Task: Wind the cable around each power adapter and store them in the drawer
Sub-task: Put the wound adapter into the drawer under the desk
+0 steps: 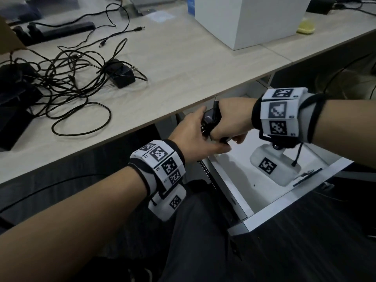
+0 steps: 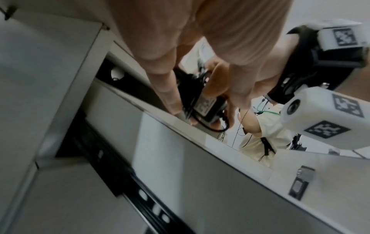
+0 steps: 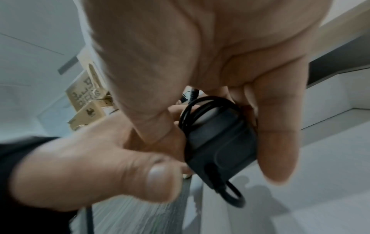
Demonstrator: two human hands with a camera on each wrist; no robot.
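A black power adapter (image 1: 210, 120) with its cable wound round it is held between both hands over the back left corner of the open white drawer (image 1: 270, 202). My left hand (image 1: 203, 135) grips it from the left and my right hand (image 1: 225, 131) pinches it from the right. Its barrel plug (image 1: 216, 98) sticks up behind the right hand. The left wrist view shows the adapter (image 2: 204, 102) label side down between the fingers (image 2: 168, 93). In the right wrist view the adapter (image 3: 220, 142) sits between thumb and fingers (image 3: 278, 129). A second adapter (image 1: 120, 75) lies on the desk among tangled cables (image 1: 67, 86).
Dark adapters and boxes (image 1: 14, 94) sit at the desk's left edge, and a white box (image 1: 248, 19) stands at the back right. The desk edge (image 1: 162, 117) overhangs the drawer. A dark rail (image 2: 128, 186) runs along the drawer's left side. My dark trousers (image 1: 203, 241) lie below.
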